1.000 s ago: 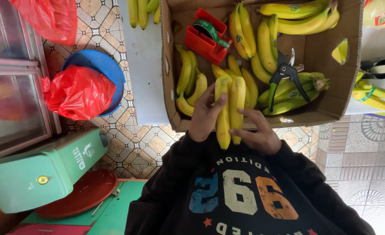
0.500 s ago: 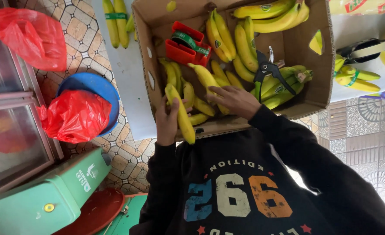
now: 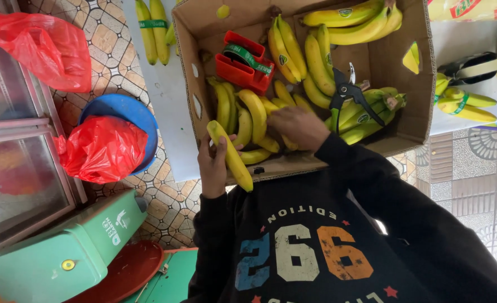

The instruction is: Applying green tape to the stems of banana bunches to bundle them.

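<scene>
My left hand [image 3: 213, 164] grips a single yellow banana [image 3: 231, 158] over the near edge of a cardboard box [image 3: 184, 67]. My right hand [image 3: 294, 127] reaches into the box, its fingers closed on the end of another banana [image 3: 255, 110] lying on a heap of loose bananas [image 3: 228, 106]. More bunches [image 3: 349, 19] fill the far side of the box. A red tape dispenser [image 3: 243, 63] with green tape sits among them, and black shears [image 3: 346, 92] lie just beyond my right hand.
The box rests on a white table [image 3: 164, 106] that also holds banded bananas [image 3: 153, 28]. To the left are two red plastic bags [image 3: 101, 148], one in a blue bowl [image 3: 129, 111]. A green weighing scale [image 3: 63, 252] and its red tray [image 3: 126, 272] stand at the lower left. More bananas [image 3: 464, 106] lie to the right.
The two hands split a pair of bananas apart. My right hand carried one into the box and lowered it onto the heap. My left hand still holds the other at the box edge.
</scene>
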